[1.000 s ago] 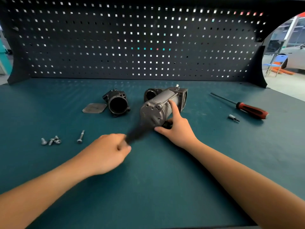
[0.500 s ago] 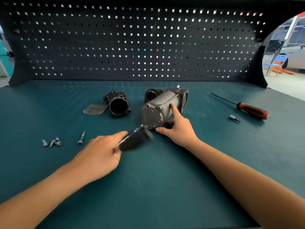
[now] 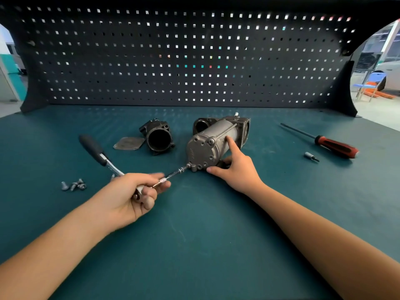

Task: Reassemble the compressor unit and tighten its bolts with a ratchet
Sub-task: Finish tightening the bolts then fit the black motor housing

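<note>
The grey compressor unit [image 3: 213, 144] lies on its side in the middle of the bench, round end cap toward me. My right hand [image 3: 237, 169] steadies it, index finger on the cylinder and thumb at the cap's lower edge. My left hand [image 3: 132, 193] grips the head of a ratchet [image 3: 97, 153], whose black handle points up and to the left. The ratchet's thin extension [image 3: 175, 172] reaches to a bolt at the cap's lower left corner. A separate black housing [image 3: 159, 137] and a flat metal plate [image 3: 129, 143] lie left of the unit.
Several loose bolts [image 3: 73, 185] sit at the left on the teal bench [image 3: 205, 245]. A red-handled screwdriver [image 3: 333, 144] and a small bit [image 3: 310, 156] lie at the right. A dark pegboard [image 3: 194, 57] closes the back.
The ratchet handle has swung from pointing toward the compressor round to the upper left, while its extension stays on the cap's bolt. My right hand has kept its place.
</note>
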Demonstrator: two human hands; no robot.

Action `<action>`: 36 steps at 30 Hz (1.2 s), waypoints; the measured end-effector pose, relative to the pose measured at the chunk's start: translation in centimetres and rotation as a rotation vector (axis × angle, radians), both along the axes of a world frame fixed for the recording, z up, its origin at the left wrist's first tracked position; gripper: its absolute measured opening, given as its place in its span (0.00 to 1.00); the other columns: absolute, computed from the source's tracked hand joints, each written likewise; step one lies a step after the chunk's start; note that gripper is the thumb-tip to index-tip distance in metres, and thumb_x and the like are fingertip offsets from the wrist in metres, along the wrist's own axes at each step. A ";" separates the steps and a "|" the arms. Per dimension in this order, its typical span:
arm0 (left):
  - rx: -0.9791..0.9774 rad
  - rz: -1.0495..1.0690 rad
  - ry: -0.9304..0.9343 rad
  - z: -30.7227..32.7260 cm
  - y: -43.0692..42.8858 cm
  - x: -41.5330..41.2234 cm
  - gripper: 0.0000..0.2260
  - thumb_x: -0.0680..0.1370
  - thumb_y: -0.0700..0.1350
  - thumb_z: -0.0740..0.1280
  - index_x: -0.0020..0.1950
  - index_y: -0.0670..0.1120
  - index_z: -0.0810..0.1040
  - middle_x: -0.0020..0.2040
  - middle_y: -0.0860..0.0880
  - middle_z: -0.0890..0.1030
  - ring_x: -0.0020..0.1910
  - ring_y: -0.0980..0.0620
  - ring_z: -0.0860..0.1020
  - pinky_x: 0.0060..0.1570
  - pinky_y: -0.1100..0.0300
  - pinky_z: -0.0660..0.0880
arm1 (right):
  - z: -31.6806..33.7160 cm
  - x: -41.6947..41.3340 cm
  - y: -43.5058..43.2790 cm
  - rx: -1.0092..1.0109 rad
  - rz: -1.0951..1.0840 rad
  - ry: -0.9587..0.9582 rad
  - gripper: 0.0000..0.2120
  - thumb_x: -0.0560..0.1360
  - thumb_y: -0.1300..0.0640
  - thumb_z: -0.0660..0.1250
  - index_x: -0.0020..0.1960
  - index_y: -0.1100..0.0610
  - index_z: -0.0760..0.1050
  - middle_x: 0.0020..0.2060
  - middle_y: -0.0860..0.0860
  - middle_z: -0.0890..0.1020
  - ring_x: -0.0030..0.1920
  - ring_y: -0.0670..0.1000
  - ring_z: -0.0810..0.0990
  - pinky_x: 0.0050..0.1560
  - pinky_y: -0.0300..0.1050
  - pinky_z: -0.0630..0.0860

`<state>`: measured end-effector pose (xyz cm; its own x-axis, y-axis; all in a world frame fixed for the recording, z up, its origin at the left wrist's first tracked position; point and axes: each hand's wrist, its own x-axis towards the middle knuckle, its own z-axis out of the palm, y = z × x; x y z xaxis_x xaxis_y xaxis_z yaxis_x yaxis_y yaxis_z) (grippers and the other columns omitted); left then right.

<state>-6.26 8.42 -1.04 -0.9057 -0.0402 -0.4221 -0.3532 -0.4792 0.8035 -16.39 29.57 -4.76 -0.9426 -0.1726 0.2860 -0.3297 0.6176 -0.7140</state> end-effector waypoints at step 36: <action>-1.620 -0.373 0.407 0.5 1.1 0.8 0.19 0.77 0.39 0.57 0.41 0.65 0.74 0.31 0.51 0.73 0.28 0.54 0.70 0.28 0.65 0.65 | -0.1 -0.2 0.1 -0.063 0.017 -0.021 0.47 0.68 0.49 0.75 0.77 0.50 0.49 0.53 0.53 0.80 0.52 0.50 0.75 0.49 0.37 0.67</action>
